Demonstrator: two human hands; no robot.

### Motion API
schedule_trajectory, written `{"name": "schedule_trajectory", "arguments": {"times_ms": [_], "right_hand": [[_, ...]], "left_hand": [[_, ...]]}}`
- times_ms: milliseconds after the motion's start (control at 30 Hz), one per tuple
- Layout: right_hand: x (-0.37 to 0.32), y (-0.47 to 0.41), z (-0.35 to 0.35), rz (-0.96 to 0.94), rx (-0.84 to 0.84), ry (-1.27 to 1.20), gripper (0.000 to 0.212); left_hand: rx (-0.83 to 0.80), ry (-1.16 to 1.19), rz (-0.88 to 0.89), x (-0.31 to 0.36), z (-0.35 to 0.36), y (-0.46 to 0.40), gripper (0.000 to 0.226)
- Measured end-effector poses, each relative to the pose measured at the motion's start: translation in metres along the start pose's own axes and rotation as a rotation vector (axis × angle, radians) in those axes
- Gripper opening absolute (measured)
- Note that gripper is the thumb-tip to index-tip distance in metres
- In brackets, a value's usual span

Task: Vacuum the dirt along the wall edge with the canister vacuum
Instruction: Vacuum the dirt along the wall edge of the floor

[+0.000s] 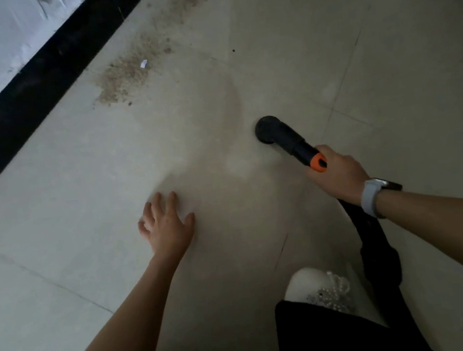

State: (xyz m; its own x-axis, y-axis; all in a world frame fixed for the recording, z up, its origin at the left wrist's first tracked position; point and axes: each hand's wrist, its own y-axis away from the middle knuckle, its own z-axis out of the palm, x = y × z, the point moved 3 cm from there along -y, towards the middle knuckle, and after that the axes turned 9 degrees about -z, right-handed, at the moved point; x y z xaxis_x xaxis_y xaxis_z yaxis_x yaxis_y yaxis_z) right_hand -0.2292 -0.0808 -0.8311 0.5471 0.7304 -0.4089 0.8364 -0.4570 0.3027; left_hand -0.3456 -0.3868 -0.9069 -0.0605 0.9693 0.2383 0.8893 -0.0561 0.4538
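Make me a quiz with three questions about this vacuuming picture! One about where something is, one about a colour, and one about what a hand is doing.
1. Where is the dirt?
A. Beside the dark strip at the foot of the wall
B. Under the white shoe
C. On the person's arm

2. What colour is the band on the vacuum nozzle, by the hand gripping it?
A. Green
B. Orange
C. Pink

3. What is the left hand doing?
A. Gripping the hose
B. Pinching a paper scrap
C. Spread open, holding nothing

Answers:
1. A, the sandy trail runs along the floor near the baseboard.
2. B, an orange collar shows just ahead of the right hand, which grips the tube.
3. C, its fingers are stretched out over the bare tile.
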Motion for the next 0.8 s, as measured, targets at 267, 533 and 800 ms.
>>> {"name": "schedule_trajectory", "arguments": {"times_ms": [267,533,800], "right_hand": [[-0.084,-0.008,0.035,-0.221,-0.169,-0.022,0.030],[-0.166,0.053,0.102,-0.762,-0.609,0.196,0.029],[-0.187,0.083,0.121,-1.172,-0.786,0.496,0.044]], "left_hand": [[0.070,0.134,-0.072,-0.031,-0.025,-0.008,0.053],[0.150,0.159,-0.423,-0.150,-0.057,-0.008,0.051],[0.085,0.162,-0.487,-0.194,-0.052,0.019,0.060]]}}
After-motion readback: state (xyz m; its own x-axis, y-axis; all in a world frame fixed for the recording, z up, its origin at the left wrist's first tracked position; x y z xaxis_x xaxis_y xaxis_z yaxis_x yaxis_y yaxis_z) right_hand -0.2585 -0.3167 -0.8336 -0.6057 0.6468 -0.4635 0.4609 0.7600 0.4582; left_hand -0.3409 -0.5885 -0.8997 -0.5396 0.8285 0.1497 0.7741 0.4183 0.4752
